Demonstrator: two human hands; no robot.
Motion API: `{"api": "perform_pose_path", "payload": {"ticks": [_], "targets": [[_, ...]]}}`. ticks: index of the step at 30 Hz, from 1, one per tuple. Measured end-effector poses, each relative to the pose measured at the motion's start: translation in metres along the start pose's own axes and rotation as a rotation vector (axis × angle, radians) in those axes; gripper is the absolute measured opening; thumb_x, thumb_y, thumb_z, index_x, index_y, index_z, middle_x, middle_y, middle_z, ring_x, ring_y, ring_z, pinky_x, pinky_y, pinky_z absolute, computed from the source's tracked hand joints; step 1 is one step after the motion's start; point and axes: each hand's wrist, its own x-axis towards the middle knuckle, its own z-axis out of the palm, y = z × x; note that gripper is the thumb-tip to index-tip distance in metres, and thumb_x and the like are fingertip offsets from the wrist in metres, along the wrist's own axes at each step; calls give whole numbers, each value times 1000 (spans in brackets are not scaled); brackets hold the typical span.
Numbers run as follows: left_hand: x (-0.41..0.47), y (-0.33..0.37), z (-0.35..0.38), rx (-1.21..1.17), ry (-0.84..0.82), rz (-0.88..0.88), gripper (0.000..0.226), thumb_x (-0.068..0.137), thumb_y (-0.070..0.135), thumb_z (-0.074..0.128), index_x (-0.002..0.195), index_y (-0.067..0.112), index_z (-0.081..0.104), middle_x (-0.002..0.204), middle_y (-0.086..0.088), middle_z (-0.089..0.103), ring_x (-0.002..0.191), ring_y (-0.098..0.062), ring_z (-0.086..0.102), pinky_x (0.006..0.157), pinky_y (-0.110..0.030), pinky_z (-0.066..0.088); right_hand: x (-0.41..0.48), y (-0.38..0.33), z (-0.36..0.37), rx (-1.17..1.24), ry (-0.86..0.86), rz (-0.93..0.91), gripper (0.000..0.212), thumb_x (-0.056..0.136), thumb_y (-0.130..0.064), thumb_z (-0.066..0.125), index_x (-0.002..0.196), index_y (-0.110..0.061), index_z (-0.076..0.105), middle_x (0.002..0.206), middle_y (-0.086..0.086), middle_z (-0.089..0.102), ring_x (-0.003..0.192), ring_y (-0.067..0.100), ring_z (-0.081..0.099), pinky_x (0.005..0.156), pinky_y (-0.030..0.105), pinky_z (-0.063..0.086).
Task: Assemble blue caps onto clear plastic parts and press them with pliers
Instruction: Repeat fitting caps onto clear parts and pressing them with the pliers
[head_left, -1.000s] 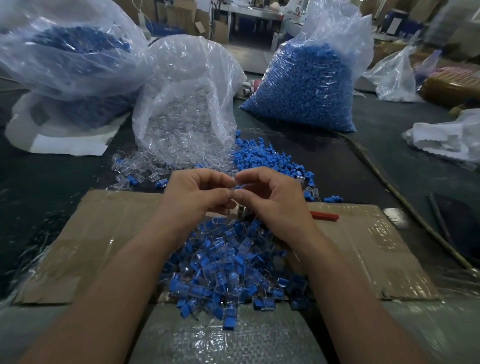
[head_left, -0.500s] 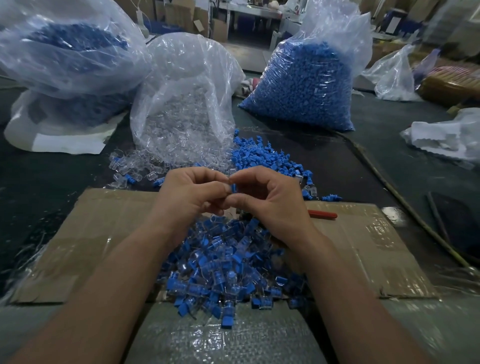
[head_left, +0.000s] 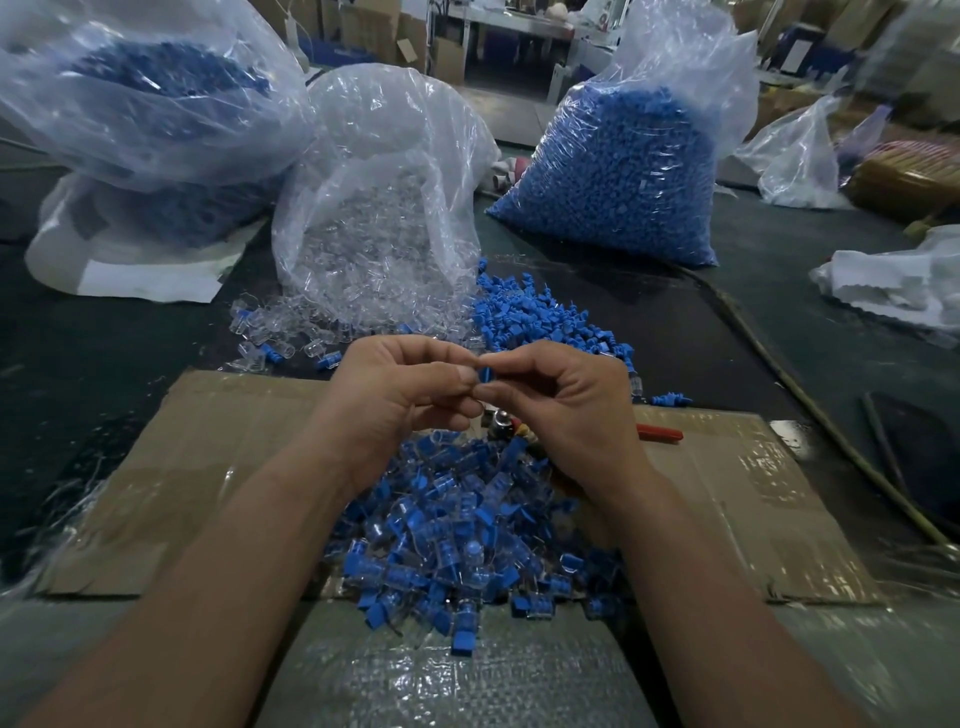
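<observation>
My left hand (head_left: 402, 387) and my right hand (head_left: 566, 400) meet fingertip to fingertip above the cardboard sheet (head_left: 208, 467). A small blue cap (head_left: 486, 373) shows between them, pinched by my right thumb and forefinger. My left fingers curl round the other end; the clear part there is hidden. Below my hands lies a heap of assembled blue-and-clear pieces (head_left: 457, 540). Pliers with red handles (head_left: 660, 432) lie under my right hand, mostly hidden. Loose blue caps (head_left: 540, 317) and loose clear parts (head_left: 275, 332) lie just beyond.
An open bag of clear parts (head_left: 379, 218) stands behind my hands. A full bag of blue caps (head_left: 618, 171) is at the back right, another big bag (head_left: 150, 93) at the back left. A thin stick (head_left: 810, 415) runs along the right.
My hands have stayed together at the same spot; the fingers have shifted slightly and the blue cap now shows more plainly between them.
</observation>
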Motion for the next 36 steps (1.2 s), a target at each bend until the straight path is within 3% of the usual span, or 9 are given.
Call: {"api": "perform_pose_path", "payload": {"ticks": [6, 10, 17, 21, 29, 36], "targets": [[2, -2, 0, 51, 5, 10, 7, 63, 0, 66, 67, 4, 63, 54, -7, 65, 45, -13, 61, 43, -18, 50, 0, 3, 0, 17, -41, 9, 34, 70, -1, 73, 100, -14, 64, 82, -9, 65, 75, 3, 64, 69, 15, 52], [2, -3, -1, 79, 30, 37, 15, 73, -8, 62, 66, 5, 63, 53, -6, 63, 45, -12, 59, 42, -18, 49, 0, 3, 0, 29, -66, -4, 32, 71, -3, 73, 100, -15, 64, 83, -10, 65, 76, 2, 64, 71, 16, 52], [2, -4, -1, 29, 12, 8, 11, 57, 8, 66, 67, 5, 64, 55, -8, 64, 47, -13, 61, 43, -19, 49, 1, 3, 0, 13, -45, -8, 32, 71, -2, 72, 101, -13, 64, 83, -11, 65, 76, -1, 64, 70, 13, 50], [3, -3, -3, -33, -4, -24, 11, 56, 6, 66, 67, 4, 66, 57, -10, 65, 48, -15, 62, 44, -20, 49, 1, 2, -1, 4, -26, -16, 37, 71, 1, 71, 105, -10, 61, 84, -14, 64, 77, -6, 63, 69, 9, 49], [4, -4, -3, -16, -25, -27, 12, 56, 6, 66, 68, 4, 65, 58, -9, 65, 47, -15, 61, 44, -19, 50, 1, 3, -2, -56, -31, -27, 27, 72, -3, 72, 99, -5, 68, 85, -2, 67, 78, 4, 65, 71, 13, 51], [6, -7, 1, 40, -4, 7, 10, 57, 3, 66, 66, 4, 63, 53, -7, 63, 44, -12, 58, 42, -18, 48, 0, 1, -3, -93, -59, -51, 30, 70, -6, 75, 97, -14, 66, 81, -7, 66, 76, 3, 64, 70, 13, 51]]}}
